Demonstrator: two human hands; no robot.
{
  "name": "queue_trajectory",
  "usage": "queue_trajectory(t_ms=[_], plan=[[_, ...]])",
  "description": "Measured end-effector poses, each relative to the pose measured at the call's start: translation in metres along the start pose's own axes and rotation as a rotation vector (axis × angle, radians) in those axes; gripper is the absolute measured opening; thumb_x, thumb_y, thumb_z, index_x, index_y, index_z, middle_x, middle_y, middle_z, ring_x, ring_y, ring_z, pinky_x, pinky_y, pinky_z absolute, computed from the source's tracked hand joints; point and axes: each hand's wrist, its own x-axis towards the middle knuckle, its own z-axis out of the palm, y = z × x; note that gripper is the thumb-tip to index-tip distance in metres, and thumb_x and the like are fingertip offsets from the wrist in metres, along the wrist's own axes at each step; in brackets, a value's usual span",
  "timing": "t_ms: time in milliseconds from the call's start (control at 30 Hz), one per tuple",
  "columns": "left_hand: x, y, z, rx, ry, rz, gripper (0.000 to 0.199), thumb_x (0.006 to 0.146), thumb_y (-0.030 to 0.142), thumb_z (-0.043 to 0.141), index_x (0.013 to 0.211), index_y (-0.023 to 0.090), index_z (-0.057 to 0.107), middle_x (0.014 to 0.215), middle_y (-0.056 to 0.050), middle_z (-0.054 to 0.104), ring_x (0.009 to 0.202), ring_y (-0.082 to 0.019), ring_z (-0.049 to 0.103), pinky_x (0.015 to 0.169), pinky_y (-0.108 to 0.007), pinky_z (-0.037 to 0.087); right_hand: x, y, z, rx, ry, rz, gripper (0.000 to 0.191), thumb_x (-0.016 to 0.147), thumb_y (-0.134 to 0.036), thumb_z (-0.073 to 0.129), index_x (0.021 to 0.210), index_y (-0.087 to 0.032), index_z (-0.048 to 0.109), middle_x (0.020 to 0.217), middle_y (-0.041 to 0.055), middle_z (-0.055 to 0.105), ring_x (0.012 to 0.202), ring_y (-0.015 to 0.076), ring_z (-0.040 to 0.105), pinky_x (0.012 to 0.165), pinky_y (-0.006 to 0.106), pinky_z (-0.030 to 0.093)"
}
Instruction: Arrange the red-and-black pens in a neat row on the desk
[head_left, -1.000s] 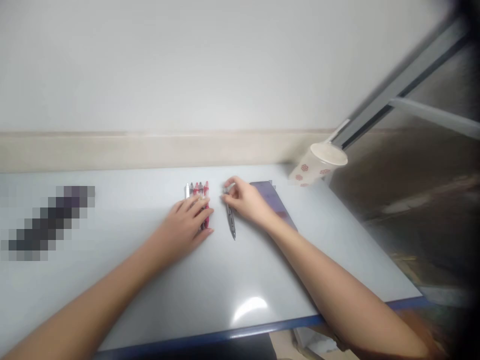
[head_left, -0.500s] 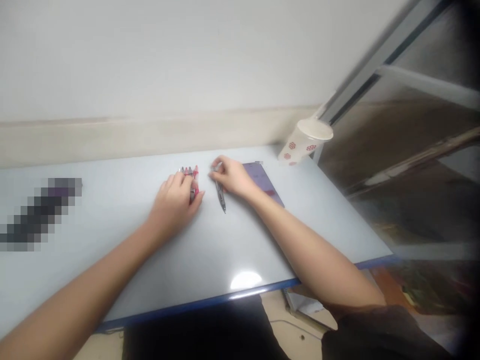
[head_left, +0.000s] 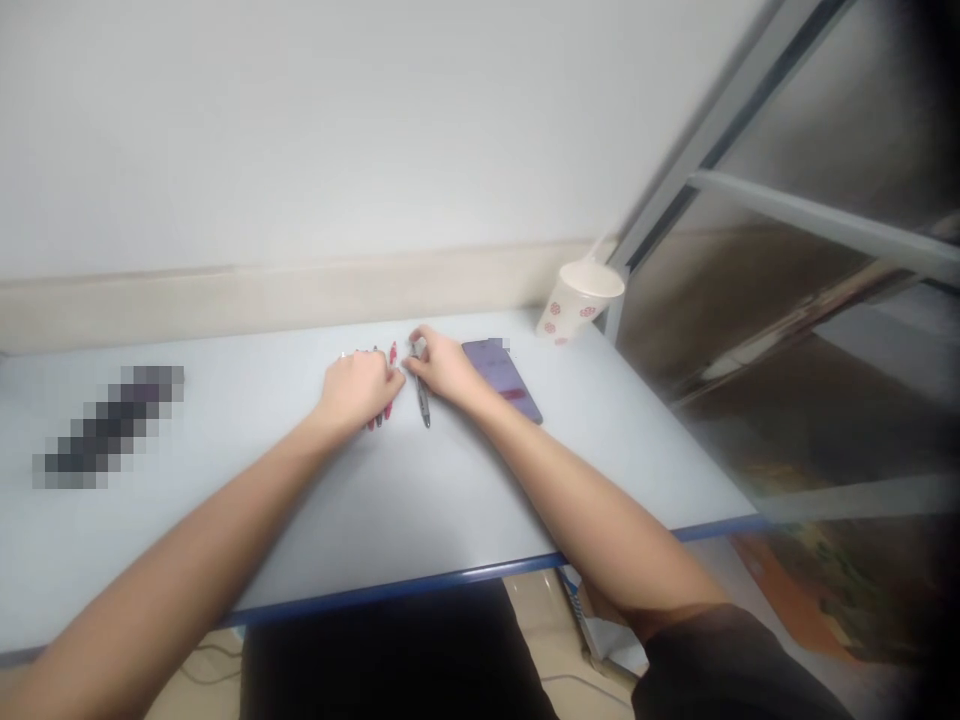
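My left hand (head_left: 355,388) is curled over several pens lying side by side on the table, its thumb along their right side. A red pen (head_left: 393,354) sticks out past the fingers, and other pen tips show below the palm; the middles are hidden. Just to the right, my right hand (head_left: 442,368) pinches the upper end of a grey pen (head_left: 423,402) between thumb and fingers. That pen points towards me, with a small gap between it and the group. Behind my right wrist lies a phone (head_left: 501,375) with a purple screen.
A white paper cup (head_left: 577,305) with red flower prints and a straw stands at the back right corner. At left lies a dark pixelated object (head_left: 112,425). The white table (head_left: 390,520) has a blue front edge, a wall behind and a metal-framed glass panel (head_left: 795,210) to the right.
My view has shifted a little. The left hand has closed further over the pens, covering more of them. The grey pen stands more upright in the picture, nearer the group.
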Motion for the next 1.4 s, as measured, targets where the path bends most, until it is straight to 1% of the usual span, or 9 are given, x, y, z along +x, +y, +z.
queue_trajectory(t_ms=[233, 433, 567, 667, 800, 1000, 1200, 1300, 1400], plan=[[-0.003, -0.019, -0.005, -0.146, 0.038, -0.003, 0.03, 0.091, 0.035, 0.05, 0.066, 0.021, 0.058, 0.065, -0.008, 0.067, 0.064, -0.024, 0.062, 0.062, -0.032, 0.039, 0.002, -0.009, -0.007, -0.047, -0.066, 0.069, 0.016, 0.093, -0.015, 0.063, 0.108, -0.017, 0.056, 0.058, -0.0063, 0.056, 0.049, 0.0122, 0.054, 0.06, 0.023, 0.041], [-0.017, -0.047, -0.01, -0.776, 0.222, 0.173, 0.029, 0.09, 0.045, 0.059, 0.075, 0.02, 0.059, 0.066, 0.0, 0.059, 0.06, -0.015, 0.051, 0.062, -0.028, 0.038, 0.003, -0.009, -0.009, -0.143, -0.113, 0.028, 0.02, 0.093, -0.023, 0.069, 0.108, -0.018, 0.057, 0.065, -0.0049, 0.057, 0.053, 0.0124, 0.051, 0.058, 0.024, 0.037], [-0.033, -0.063, -0.007, -1.1, 0.185, 0.094, 0.029, 0.086, 0.045, 0.066, 0.075, 0.018, 0.061, 0.07, -0.001, 0.06, 0.064, -0.014, 0.053, 0.064, -0.027, 0.042, 0.003, -0.007, -0.009, -0.154, -0.111, 0.02, 0.012, 0.093, -0.018, 0.064, 0.104, -0.018, 0.058, 0.074, -0.0023, 0.062, 0.058, 0.0117, 0.051, 0.063, 0.024, 0.038], [-0.042, -0.073, -0.006, -1.257, 0.107, -0.052, 0.028, 0.084, 0.041, 0.068, 0.072, 0.018, 0.058, 0.063, 0.002, 0.053, 0.058, -0.012, 0.048, 0.059, -0.026, 0.039, 0.004, -0.007, -0.008, -0.129, -0.1, 0.055, 0.016, 0.094, -0.022, 0.064, 0.109, -0.018, 0.058, 0.08, -0.0005, 0.066, 0.06, 0.0123, 0.054, 0.065, 0.025, 0.04], [-0.049, -0.078, -0.012, -1.306, 0.085, -0.056, 0.023, 0.086, 0.037, 0.067, 0.076, 0.019, 0.06, 0.065, 0.001, 0.057, 0.059, -0.012, 0.05, 0.061, -0.027, 0.043, 0.005, -0.005, -0.006, -0.153, -0.049, 0.05, 0.03, 0.096, -0.031, 0.066, 0.121, -0.018, 0.057, 0.082, 0.0002, 0.067, 0.07, 0.0159, 0.06, 0.069, 0.026, 0.042], [-0.054, -0.075, -0.015, -1.241, 0.056, 0.015, 0.018, 0.09, 0.033, 0.065, 0.079, 0.019, 0.064, 0.074, -0.002, 0.064, 0.066, -0.015, 0.059, 0.061, -0.028, 0.05, -0.004, -0.006, -0.009, -0.218, 0.005, 0.007, 0.029, 0.1, -0.037, 0.059, 0.122, -0.017, 0.057, 0.083, 0.0028, 0.067, 0.077, 0.0187, 0.061, 0.073, 0.028, 0.042], [-0.055, -0.072, -0.015, -1.318, 0.033, 0.038, 0.019, 0.085, 0.034, 0.076, 0.079, 0.019, 0.065, 0.073, -0.003, 0.068, 0.063, -0.015, 0.062, 0.059, -0.028, 0.053, -0.02, -0.008, -0.019, -0.229, 0.042, -0.088, 0.029, 0.106, -0.044, 0.046, 0.1, -0.02, 0.062, 0.1, 0.0069, 0.068, 0.086, 0.0192, 0.061, 0.076, 0.029, 0.041], [-0.057, -0.07, -0.016, -1.302, 0.013, 0.038, 0.02, 0.083, 0.034, 0.079, 0.08, 0.019, 0.066, 0.073, -0.002, 0.071, 0.063, -0.015, 0.064, 0.06, -0.029, 0.055, -0.023, -0.011, -0.024, -0.216, 0.015, -0.057, 0.028, 0.104, -0.041, 0.049, 0.089, -0.019, 0.058, 0.088, 0.0045, 0.066, 0.076, 0.0171, 0.056, 0.071, 0.029, 0.038], [-0.059, -0.069, -0.015, -1.29, -0.002, 0.063, 0.022, 0.082, 0.035, 0.081, 0.079, 0.019, 0.066, 0.077, -0.004, 0.075, 0.063, -0.015, 0.067, 0.061, -0.03, 0.057, -0.032, -0.023, -0.025, -0.058, -0.125, -0.036, 0.047, 0.107, -0.053, 0.039, 0.078, -0.019, 0.053, 0.073, 0.0012, 0.056, 0.067, 0.0145, 0.049, 0.066, 0.028, 0.036]])
